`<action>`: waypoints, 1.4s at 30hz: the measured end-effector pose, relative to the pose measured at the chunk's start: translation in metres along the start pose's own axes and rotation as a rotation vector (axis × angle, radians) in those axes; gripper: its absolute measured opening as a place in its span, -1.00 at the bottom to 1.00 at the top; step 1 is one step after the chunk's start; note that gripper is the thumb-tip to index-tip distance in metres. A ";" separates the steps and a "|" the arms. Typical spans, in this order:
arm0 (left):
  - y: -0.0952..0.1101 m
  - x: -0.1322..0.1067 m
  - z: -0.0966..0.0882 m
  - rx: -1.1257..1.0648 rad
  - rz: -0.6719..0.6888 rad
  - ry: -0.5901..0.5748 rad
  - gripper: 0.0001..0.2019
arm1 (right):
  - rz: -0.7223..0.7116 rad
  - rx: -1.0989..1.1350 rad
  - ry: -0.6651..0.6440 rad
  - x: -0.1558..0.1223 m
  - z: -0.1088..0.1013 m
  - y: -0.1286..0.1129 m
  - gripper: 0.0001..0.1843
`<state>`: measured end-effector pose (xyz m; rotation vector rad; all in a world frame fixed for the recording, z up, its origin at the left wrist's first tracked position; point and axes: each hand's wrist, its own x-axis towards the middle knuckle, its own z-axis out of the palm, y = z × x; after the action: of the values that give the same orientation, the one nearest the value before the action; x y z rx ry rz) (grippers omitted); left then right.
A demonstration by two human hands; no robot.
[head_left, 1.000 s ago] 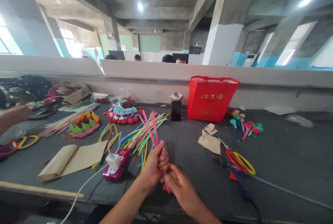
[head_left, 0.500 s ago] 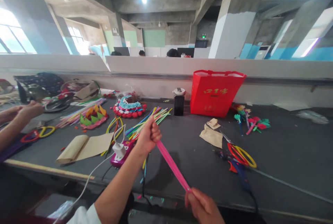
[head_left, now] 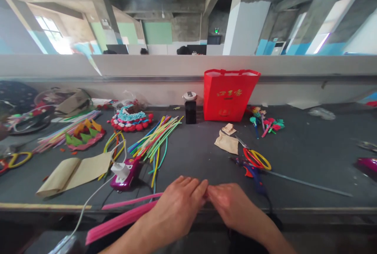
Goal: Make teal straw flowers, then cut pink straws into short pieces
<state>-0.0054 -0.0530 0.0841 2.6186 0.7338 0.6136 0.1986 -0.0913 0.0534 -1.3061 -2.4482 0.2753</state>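
My left hand (head_left: pixel 182 203) is closed around a pink crepe paper strip (head_left: pixel 120 222) near the table's front edge. Two pink lengths stick out to the left from under this hand, the nearer one wider. Against its fingertips press the fingers of my right hand (head_left: pixel 232 203), also closed, at the same bunched end. The fingers hide the part of the strip between the hands. Right of my hands lie a blue glue gun (head_left: pixel 253 175) with an orange trigger and scissors (head_left: pixel 256 159) with red and yellow handles.
Colored pipe cleaners (head_left: pixel 156 140), a purple power strip (head_left: pixel 125 177) with a white plug, and a brown paper roll (head_left: pixel 73 173) lie leftward. Farther back stand a black-and-white cup (head_left: pixel 190 108) and a red bag (head_left: pixel 228 96). Small paper flowers (head_left: pixel 269 124) lie at right.
My hands have come together lower at the table's front edge. The pink strip, stretched between them before, now trails left from my left hand. The view has turned right.
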 end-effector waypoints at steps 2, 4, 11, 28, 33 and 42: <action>-0.004 -0.003 0.006 -0.164 -0.118 -0.006 -0.79 | -0.049 0.050 0.029 0.014 -0.007 -0.001 -0.73; -0.012 -0.004 0.006 -0.310 -0.265 0.057 -0.84 | -0.021 0.161 0.113 0.025 -0.010 0.004 -0.71; -0.021 0.002 -0.002 -1.073 -0.696 0.143 -0.62 | 0.220 0.718 0.543 0.037 0.007 0.025 -0.57; -0.013 0.003 0.019 -1.425 -0.705 0.067 -0.66 | 0.202 0.615 0.710 0.040 0.023 0.004 -0.62; -0.013 0.003 0.023 -1.485 -0.689 0.034 -0.70 | 0.164 0.594 0.717 0.039 0.021 0.005 -0.69; -0.016 0.001 0.035 -1.579 -0.573 0.054 -0.77 | 0.226 0.911 0.665 0.035 0.020 -0.004 -0.61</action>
<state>0.0064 -0.0474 0.0476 0.9024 0.5557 0.6473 0.1696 -0.0650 0.0437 -1.0030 -1.3381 0.7578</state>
